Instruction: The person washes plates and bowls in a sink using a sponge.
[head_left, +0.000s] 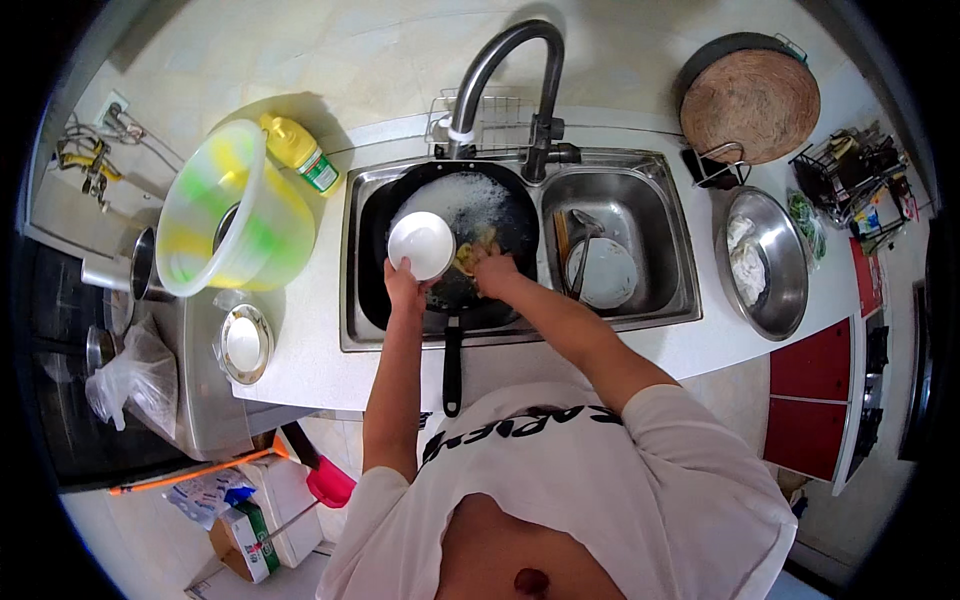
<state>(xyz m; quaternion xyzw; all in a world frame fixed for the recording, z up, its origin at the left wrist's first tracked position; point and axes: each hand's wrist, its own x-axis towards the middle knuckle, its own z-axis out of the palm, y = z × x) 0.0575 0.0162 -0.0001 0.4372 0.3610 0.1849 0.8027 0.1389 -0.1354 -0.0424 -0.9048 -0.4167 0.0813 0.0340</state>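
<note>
My left hand holds a white bowl by its rim over a black wok, which sits in the left sink basin with its handle toward me. Foamy water covers part of the wok's inside. Low in the wok, just right of the bowl, my right hand grips a yellowish cloth or sponge; its fingers are partly hidden. In the right basin lie a white plate, a metal ladle and wooden chopsticks.
The faucet arches behind the basins. Left stand a plastic tub, a yellow pump bottle and stacked dishes. Right are a steel bowl holding white cloth-like material, a round wooden board and a wire rack.
</note>
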